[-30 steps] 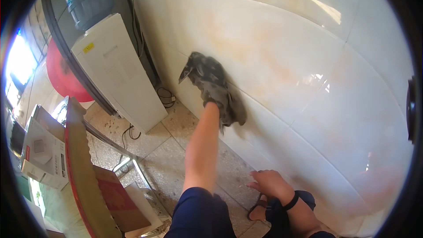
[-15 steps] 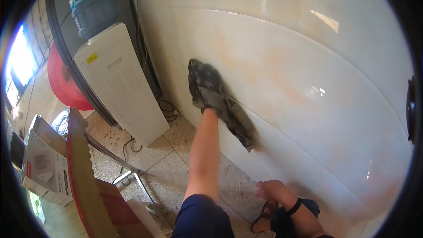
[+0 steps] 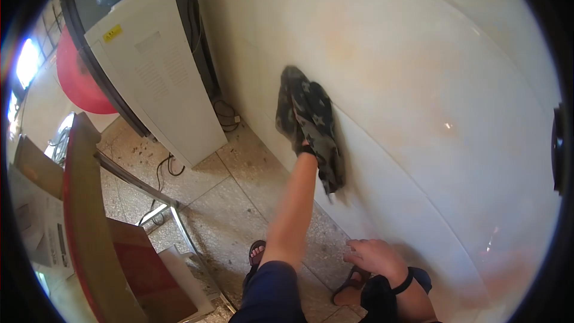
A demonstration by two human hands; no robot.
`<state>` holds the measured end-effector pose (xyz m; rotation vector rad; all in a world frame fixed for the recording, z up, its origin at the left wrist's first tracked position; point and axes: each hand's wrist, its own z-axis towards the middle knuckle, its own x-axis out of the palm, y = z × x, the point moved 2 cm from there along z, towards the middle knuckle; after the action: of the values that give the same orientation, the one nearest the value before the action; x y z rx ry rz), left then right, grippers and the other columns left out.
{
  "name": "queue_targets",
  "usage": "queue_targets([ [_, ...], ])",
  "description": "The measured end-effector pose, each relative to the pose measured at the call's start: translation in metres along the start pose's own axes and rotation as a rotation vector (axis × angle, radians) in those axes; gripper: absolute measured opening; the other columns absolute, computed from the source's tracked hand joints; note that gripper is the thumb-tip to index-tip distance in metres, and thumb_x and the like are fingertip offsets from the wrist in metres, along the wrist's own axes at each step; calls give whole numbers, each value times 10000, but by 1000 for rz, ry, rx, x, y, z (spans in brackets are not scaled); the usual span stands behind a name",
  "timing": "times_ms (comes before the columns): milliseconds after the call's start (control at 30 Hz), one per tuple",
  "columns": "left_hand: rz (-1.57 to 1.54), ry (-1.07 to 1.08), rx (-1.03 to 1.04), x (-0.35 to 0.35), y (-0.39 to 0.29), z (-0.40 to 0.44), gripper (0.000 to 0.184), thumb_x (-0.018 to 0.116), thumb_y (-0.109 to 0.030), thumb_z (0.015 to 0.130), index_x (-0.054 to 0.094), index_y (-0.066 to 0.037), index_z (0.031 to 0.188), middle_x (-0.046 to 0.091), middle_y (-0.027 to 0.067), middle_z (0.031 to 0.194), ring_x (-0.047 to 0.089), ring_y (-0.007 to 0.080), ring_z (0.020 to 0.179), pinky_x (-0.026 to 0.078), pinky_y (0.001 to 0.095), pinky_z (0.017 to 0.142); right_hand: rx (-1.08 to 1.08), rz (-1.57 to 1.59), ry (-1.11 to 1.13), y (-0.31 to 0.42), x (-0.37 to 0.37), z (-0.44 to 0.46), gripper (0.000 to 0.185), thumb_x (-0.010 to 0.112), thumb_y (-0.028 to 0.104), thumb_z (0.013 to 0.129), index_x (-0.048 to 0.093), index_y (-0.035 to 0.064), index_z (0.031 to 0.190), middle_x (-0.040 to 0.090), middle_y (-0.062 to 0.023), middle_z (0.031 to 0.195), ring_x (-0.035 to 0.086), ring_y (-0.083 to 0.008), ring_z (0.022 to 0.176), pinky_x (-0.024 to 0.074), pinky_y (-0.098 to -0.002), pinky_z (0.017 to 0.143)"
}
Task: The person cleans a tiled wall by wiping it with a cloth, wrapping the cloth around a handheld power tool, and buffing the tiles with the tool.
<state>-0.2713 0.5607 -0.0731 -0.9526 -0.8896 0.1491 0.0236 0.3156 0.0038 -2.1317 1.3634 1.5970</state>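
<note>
A dark grey cloth with a pale star pattern [image 3: 317,107] lies bunched against the glossy tiled wall [image 3: 394,101]. My left hand [image 3: 306,144] holds it there, with the arm stretched forward; the fingers are mostly hidden under the fabric. Low on the right, my right hand [image 3: 376,258] hangs near the foot of the wall, palm down and holding nothing I can see. Its fingers are extended and loosely apart, and a black band circles the wrist.
A white water dispenser [image 3: 149,66] with a blue bottle stands left of the wall, a coiled cable [image 3: 227,115] beside its base. Nearer are a metal-legged frame [image 3: 179,227], a red-edged panel [image 3: 89,221] and boxes [image 3: 45,227]. Behind is a red basin [image 3: 81,78]. Sandalled feet stand below.
My left hand has slid the cloth a little along the wall, and the cloth is more bunched. The view has shifted downward. My right hand stays low by the wall.
</note>
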Motion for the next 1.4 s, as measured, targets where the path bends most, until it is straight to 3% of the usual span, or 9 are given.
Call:
queue_targets([
  [167,-9,44,-24,-23,-6,96,532,408,-418,1101,449,-83,1512,459,71,1474,431,253,1343,328,395,1139,-38,124,-18,-11,2,6,378,698,367,953,676,73,1188,727,-208,922,693,-427,939,551,-503,802],
  [267,-32,27,-63,-41,11,110,527,411,-415,1101,454,-81,1506,464,70,1463,437,251,1334,334,393,1132,-1,107,10,-14,2,9,355,721,336,942,669,63,1161,725,-211,926,692,-427,929,552,-497,794],
  [433,-81,-85,-113,-86,54,54,519,415,-409,1100,462,-79,1497,474,70,1446,446,249,1318,343,391,1120,-3,58,-45,-12,4,12,348,717,339,935,658,64,1141,713,-217,925,685,-427,925,550,-499,794],
  [600,-95,-104,-132,-94,67,-5,510,420,-403,1100,470,-76,1488,483,70,1429,456,246,1303,353,388,1108,-58,32,41,-9,16,25,336,710,345,939,647,72,1125,710,-214,911,683,-430,923,539,-514,784],
  [900,-73,-16,-127,-91,73,82,496,428,-393,1099,485,-72,1472,501,69,1397,474,241,1275,370,383,1087,7,159,61,-25,12,40,349,701,341,951,645,57,1146,714,-209,922,688,-427,903,547,-497,784],
  [967,-74,-48,-156,-105,80,79,492,430,-391,1099,488,-71,1469,505,69,1390,478,240,1269,374,382,1082,0,198,43,-28,11,40,358,703,338,950,646,56,1163,714,-209,930,689,-426,903,551,-491,787],
  [1033,-85,-77,-180,-123,91,64,489,432,-388,1099,491,-70,1465,508,69,1383,482,239,1262,378,381,1078,25,-1,52,-31,9,40,371,708,329,944,645,62,1194,717,-211,952,691,-428,916,552,-490,795],
  [1200,-76,-86,-196,-124,92,9,481,436,-383,1098,499,-68,1456,518,69,1366,492,236,1247,388,379,1066,-1,59,16,-31,19,38,375,710,321,938,638,63,1200,720,-213,964,688,-434,933,547,-505,798],
  [1400,-33,-19,-147,-112,66,50,472,442,-376,1098,509,-65,1445,529,68,1345,503,233,1228,399,376,1052,9,81,74,-32,19,36,395,705,340,939,635,55,1203,720,-214,973,685,-432,943,540,-510,805],
])
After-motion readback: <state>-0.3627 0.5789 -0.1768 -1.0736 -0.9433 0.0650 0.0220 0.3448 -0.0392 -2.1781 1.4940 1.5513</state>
